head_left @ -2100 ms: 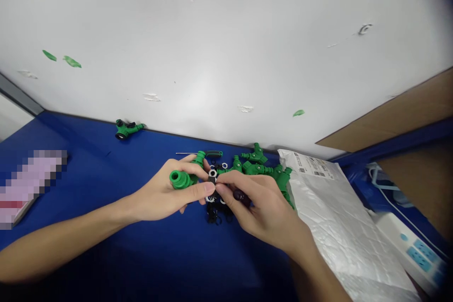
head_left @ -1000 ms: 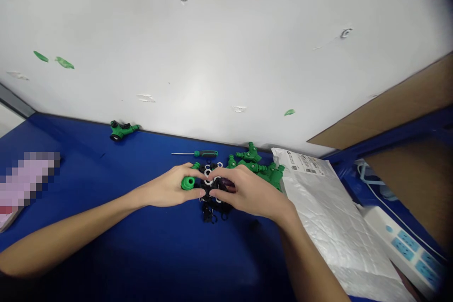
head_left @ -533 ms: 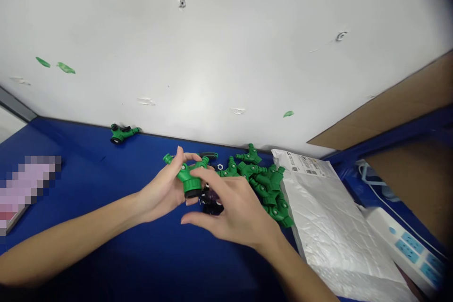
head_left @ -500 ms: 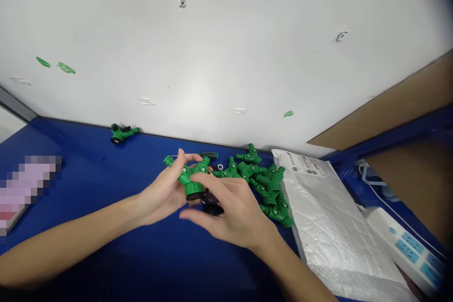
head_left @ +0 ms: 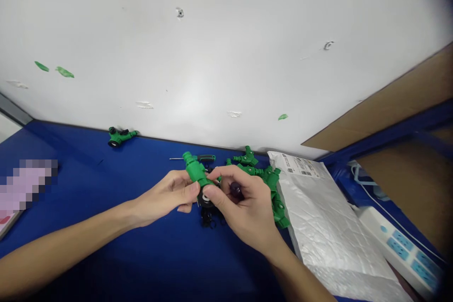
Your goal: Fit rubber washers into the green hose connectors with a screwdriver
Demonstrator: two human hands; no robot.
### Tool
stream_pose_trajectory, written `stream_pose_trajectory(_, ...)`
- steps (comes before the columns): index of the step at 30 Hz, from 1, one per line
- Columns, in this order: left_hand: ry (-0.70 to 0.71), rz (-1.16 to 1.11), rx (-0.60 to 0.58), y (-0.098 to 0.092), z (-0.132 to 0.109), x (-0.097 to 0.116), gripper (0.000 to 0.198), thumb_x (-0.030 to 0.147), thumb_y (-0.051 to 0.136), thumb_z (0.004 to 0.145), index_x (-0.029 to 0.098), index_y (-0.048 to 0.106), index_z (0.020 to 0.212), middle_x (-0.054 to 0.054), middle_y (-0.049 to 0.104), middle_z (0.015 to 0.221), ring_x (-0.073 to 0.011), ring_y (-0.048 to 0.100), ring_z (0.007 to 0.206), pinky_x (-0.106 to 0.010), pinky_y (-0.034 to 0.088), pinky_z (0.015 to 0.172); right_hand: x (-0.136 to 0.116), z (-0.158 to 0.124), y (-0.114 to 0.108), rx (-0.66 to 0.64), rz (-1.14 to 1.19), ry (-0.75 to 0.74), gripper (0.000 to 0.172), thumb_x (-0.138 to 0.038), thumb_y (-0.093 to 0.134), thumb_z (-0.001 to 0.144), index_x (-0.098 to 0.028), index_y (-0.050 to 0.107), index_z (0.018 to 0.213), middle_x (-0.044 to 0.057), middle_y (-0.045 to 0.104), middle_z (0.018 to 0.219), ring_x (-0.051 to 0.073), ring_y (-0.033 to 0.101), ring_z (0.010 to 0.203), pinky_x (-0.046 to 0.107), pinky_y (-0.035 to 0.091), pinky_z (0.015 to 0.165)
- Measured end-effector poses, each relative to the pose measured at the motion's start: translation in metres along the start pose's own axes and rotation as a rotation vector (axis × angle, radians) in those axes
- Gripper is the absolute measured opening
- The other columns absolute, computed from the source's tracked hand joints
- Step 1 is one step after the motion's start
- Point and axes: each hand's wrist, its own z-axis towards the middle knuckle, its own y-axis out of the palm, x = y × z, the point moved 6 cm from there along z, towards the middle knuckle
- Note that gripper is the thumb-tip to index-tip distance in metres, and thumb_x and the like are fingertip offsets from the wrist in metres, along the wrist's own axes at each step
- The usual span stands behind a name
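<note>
Head view: compared with half a second ago, the green fitting [head_left: 196,173] is now pointing one nozzle up and to the left rather than spreading its branches, and the right hand [head_left: 247,207], then hovering open-fingered over it, is now closing in on its lower black end. The fitting is being held just above the blue table [head_left: 106,184], in front of the white wall. Behind the hands a screwdriver [head_left: 205,157] is lying flat, and a pile of green fittings [head_left: 271,181] is sitting just beside a white padded bag [head_left: 318,212]. A single fitting [head_left: 118,136] is lying well apart, against the wall on the left, and a power strip [head_left: 399,247] is lying at far right. Small black rings [head_left: 208,219] are lying under the hands, partly hidden by them. The left hand [head_left: 166,196] is gripping the fitting's body between thumb and fingers. The right hand's thumb and forefinger are pinching the fitting's black end, the other fingers curling around a dark rounded piece [head_left: 236,189].
</note>
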Motion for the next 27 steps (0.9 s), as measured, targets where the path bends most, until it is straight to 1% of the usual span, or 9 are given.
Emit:
stream_pose_trajectory(2, -0.037, -0.019, 0.053, -0.002, 0.001, -0.002, 0.050, 0.058, 0.065, 0.084, 0.014, 0.054, 0.061, 0.005, 0.032, 0.057, -0.0079, 0.026, 0.054, -0.025, 0.022, 0.051, 0.003, 0.001, 0.001, -0.015, 0.044, 0.080, 0.016, -0.032, 0.063, 0.091, -0.019, 0.063, 0.081, -0.009, 0.036, 0.050, 0.006, 0.032, 0.044, 0.019, 0.027, 0.041)
stream_pose_trajectory(4, -0.063, -0.076, 0.099, -0.002, 0.001, -0.003, 0.052, 0.055, 0.067, 0.083, 0.014, 0.052, 0.056, 0.003, 0.038, 0.056, -0.0085, 0.032, 0.054, -0.025, 0.026, 0.053, 0.004, 0.002, 0.001, -0.036, 0.086, 0.124, 0.019, -0.034, 0.062, 0.092, -0.018, 0.063, 0.081, -0.008, 0.039, 0.052, 0.007, 0.034, 0.046, 0.019, 0.028, 0.042)
stream_pose_trajectory(8, -0.060, -0.241, 0.135, 0.001, 0.000, 0.003, 0.040, 0.052, 0.076, 0.076, 0.013, 0.065, 0.072, -0.003, 0.055, 0.074, -0.0130, 0.047, 0.068, -0.026, 0.040, 0.062, 0.007, 0.006, -0.009, -0.039, 0.180, 0.130, 0.024, -0.036, 0.057, 0.095, -0.017, 0.066, 0.084, -0.005, 0.045, 0.057, 0.008, 0.037, 0.051, 0.021, 0.029, 0.046)
stream_pose_trajectory(13, 0.030, -0.307, 0.195, -0.005, 0.001, 0.013, 0.035, 0.047, 0.078, 0.076, 0.015, 0.068, 0.086, -0.007, 0.061, 0.092, -0.0173, 0.057, 0.080, -0.027, 0.048, 0.064, 0.014, 0.010, -0.032, 0.000, 0.413, 0.141, 0.024, -0.038, 0.055, 0.098, -0.019, 0.069, 0.092, -0.005, 0.037, 0.058, 0.009, 0.034, 0.053, 0.024, 0.028, 0.049)
stream_pose_trajectory(17, 0.022, -0.310, 0.239, -0.012, 0.000, 0.015, 0.033, 0.045, 0.075, 0.079, 0.018, 0.065, 0.096, -0.005, 0.063, 0.088, -0.0174, 0.061, 0.078, -0.029, 0.052, 0.069, 0.010, 0.012, -0.053, 0.038, 0.306, 0.091, 0.031, -0.041, 0.051, 0.100, -0.021, 0.072, 0.092, -0.003, 0.047, 0.056, 0.010, 0.043, 0.054, 0.026, 0.033, 0.052)
stream_pose_trajectory(20, 0.027, -0.275, 0.283, -0.015, -0.001, 0.018, 0.031, 0.041, 0.074, 0.082, 0.019, 0.060, 0.100, -0.003, 0.064, 0.081, -0.0180, 0.063, 0.074, -0.031, 0.054, 0.067, 0.003, 0.012, -0.071, 0.079, 0.146, 0.041, 0.037, -0.046, 0.047, 0.101, -0.021, 0.074, 0.092, 0.001, 0.061, 0.065, 0.012, 0.054, 0.062, 0.026, 0.039, 0.056)
stream_pose_trajectory(22, 0.042, -0.249, 0.297, -0.016, -0.002, 0.020, 0.029, 0.037, 0.072, 0.083, 0.020, 0.056, 0.100, -0.004, 0.065, 0.080, -0.0206, 0.065, 0.074, -0.033, 0.055, 0.066, 0.001, 0.012, -0.081, 0.085, 0.071, 0.029, 0.042, -0.049, 0.045, 0.101, -0.020, 0.073, 0.086, 0.001, 0.063, 0.063, 0.011, 0.056, 0.059, 0.025, 0.039, 0.054)
stream_pose_trajectory(24, 0.061, -0.210, 0.336, -0.017, -0.003, 0.022, 0.034, 0.034, 0.069, 0.086, 0.025, 0.049, 0.112, -0.003, 0.065, 0.080, -0.0215, 0.067, 0.073, -0.033, 0.054, 0.063, 0.002, 0.012, -0.085, 0.048, 0.038, 0.059, 0.045, -0.051, 0.044, 0.101, -0.019, 0.070, 0.083, 0.000, 0.060, 0.056, 0.010, 0.051, 0.050, 0.023, 0.037, 0.047)
stream_pose_trajectory(27, 0.077, -0.106, 0.366, -0.019, -0.006, 0.023, 0.055, 0.036, 0.062, 0.092, 0.040, 0.028, 0.135, 0.001, 0.063, 0.081, -0.0166, 0.063, 0.065, -0.027, 0.048, 0.055, 0.003, 0.012, -0.083, -0.024, 0.071, 0.113, 0.038, -0.052, 0.051, 0.098, -0.019, 0.067, 0.088, -0.001, 0.062, 0.059, 0.009, 0.052, 0.045, 0.021, 0.038, 0.041)
